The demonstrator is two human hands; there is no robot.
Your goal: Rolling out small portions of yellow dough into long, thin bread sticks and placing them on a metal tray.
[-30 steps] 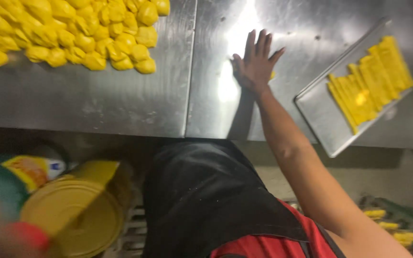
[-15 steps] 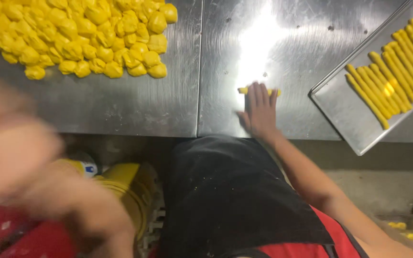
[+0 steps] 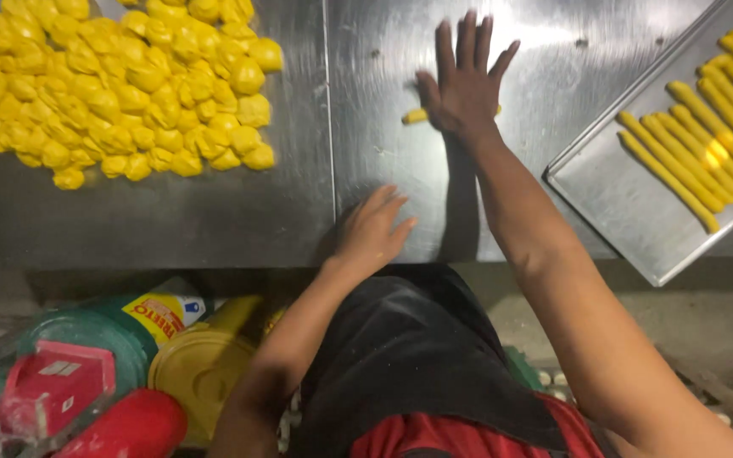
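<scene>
Dough roll [image 3: 416, 116] now under right hand [image 3: 465, 85] (left hand [image 3: 372, 231] arrived).

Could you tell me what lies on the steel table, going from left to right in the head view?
Pile of yellow dough lumps → left hand → right hand flat on a yellow dough piece → metal tray → yellow dough sticks.

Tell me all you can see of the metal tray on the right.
The tray is shallow, rectangular, dull silver metal with a low raised rim. It lies flat on the steel table, turned at an angle, its top and right ends cut off by the frame. Long yellow dough sticks lie side by side in its upper part; the near corner is bare. Neither hand touches it.
</scene>
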